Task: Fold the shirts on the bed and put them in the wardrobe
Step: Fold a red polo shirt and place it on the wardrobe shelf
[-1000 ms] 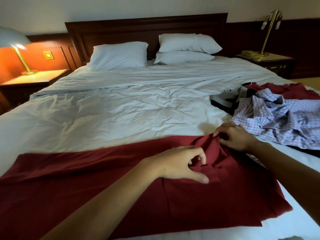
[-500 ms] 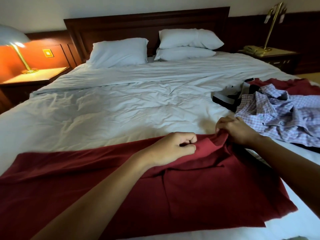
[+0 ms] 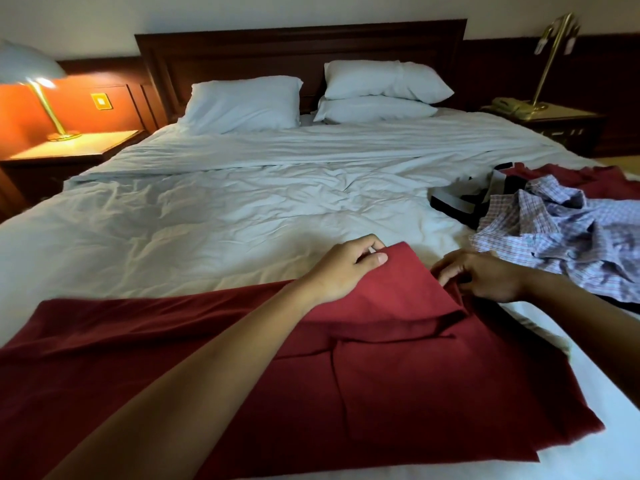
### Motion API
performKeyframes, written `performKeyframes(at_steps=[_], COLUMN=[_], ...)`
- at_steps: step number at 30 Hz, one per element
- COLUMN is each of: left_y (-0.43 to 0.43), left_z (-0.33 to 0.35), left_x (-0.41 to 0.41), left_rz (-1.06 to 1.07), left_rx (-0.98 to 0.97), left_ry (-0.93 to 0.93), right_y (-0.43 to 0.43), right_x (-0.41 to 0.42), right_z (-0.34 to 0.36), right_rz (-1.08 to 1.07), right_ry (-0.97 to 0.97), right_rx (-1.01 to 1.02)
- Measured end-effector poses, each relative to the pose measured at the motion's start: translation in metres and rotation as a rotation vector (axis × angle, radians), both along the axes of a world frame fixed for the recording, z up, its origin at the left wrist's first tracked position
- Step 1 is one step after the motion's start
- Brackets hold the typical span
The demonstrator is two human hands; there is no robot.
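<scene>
A dark red shirt [image 3: 398, 382] lies spread flat across the near end of the white bed [image 3: 242, 209]. My left hand [image 3: 346, 268] pinches a raised corner of the red shirt at its far edge. My right hand [image 3: 485, 275] grips the same edge just to the right, fingers curled into the fabric. A crumpled checked shirt [image 3: 561, 237] lies in a heap at the bed's right side, on top of a black-and-white garment [image 3: 457, 202] and another dark red garment [image 3: 588, 178].
Three white pillows [image 3: 377, 81] lean on the dark wooden headboard [image 3: 298, 43]. A lit lamp [image 3: 41, 98] stands on the left nightstand. The right nightstand [image 3: 554, 123] holds a brass lamp and a telephone. The wardrobe is out of view.
My left hand closed on the shirt's far edge and lifted a corner of it up and away from me. My right hand stayed gripping the edge beside it.
</scene>
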State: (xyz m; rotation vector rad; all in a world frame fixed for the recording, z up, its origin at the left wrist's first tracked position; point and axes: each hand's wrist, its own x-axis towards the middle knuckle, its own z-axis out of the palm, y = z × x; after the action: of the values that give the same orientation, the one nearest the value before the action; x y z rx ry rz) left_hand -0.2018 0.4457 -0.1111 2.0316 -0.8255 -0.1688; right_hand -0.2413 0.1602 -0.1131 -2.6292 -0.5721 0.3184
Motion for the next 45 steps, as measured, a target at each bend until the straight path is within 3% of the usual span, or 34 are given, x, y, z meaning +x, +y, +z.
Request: performKeyframes(at_steps=[3, 6, 9, 12, 15, 18, 20, 22, 24, 25, 26, 30, 33, 36, 39, 45], left_y=[-0.005, 0.003, 0.026, 0.050, 0.065, 0.071, 0.069, 0.062, 0.055, 0.053, 0.052, 0.058, 0.055, 0.050, 0.048, 0.061], left_z=[0.006, 0.001, -0.014, -0.015, -0.005, 0.006, 0.008, 0.005, 0.002, 0.000, 0.000, -0.006, -0.014, -0.018, -0.023, -0.031], left_x=[0.018, 0.033, 0.043, 0.036, 0.020, 0.007, 0.001, 0.000, 0.001, 0.003, 0.002, -0.008, -0.010, -0.014, -0.017, -0.014], left_rz=[-0.042, -0.052, 0.141, 0.372, 0.446, 0.371, 0.222, 0.131, 0.150, 0.177, 0.192, 0.200, 0.254, 0.188, 0.102, 0.110], left_rx=[0.089, 0.297, 0.463, 0.555, 0.615, 0.543, 0.391, 0.044, -0.351, -0.455, -0.466, -0.023, -0.148, -0.321, -0.328, -0.209], left_ry=[0.006, 0.067, 0.075, 0.049, 0.154, 0.302, 0.508, 0.679, 0.752, 0.775, 0.795, 0.792, 0.713, 0.702, 0.700, 0.677], right_y=[-0.009, -0.006, 0.021, 0.047, 0.067, 0.082, 0.087, 0.090, 0.084, 0.079, 0.072, 0.051, 0.051, 0.065, 0.081, 0.061], right_x=[-0.006, -0.005, -0.002, 0.006, 0.016, 0.020, 0.019, 0.016, 0.011, 0.008, 0.004, -0.017, -0.021, -0.012, -0.005, -0.011], right_z=[0.005, 0.011, 0.011, -0.002, -0.018, -0.023, -0.022, -0.019, -0.018, -0.018, -0.018, -0.016, -0.015, -0.013, -0.015, -0.021], right_rz=[-0.141, -0.292, -0.464, -0.528, -0.611, -0.659, -0.662, -0.631, -0.629, -0.647, -0.677, -0.702, -0.682, -0.669, -0.591, -0.631], right_ry=[0.183, 0.218, 0.207, 0.142, 0.111, 0.146, 0.192, 0.188, 0.109, 0.089, 0.089, 0.262, 0.348, 0.203, 0.217, 0.220], right_rx=[0.160, 0.175, 0.269, 0.204, 0.197, 0.330, 0.499, 0.661, 0.781, 0.850, 0.882, 0.700, 0.623, 0.684, 0.776, 0.684])
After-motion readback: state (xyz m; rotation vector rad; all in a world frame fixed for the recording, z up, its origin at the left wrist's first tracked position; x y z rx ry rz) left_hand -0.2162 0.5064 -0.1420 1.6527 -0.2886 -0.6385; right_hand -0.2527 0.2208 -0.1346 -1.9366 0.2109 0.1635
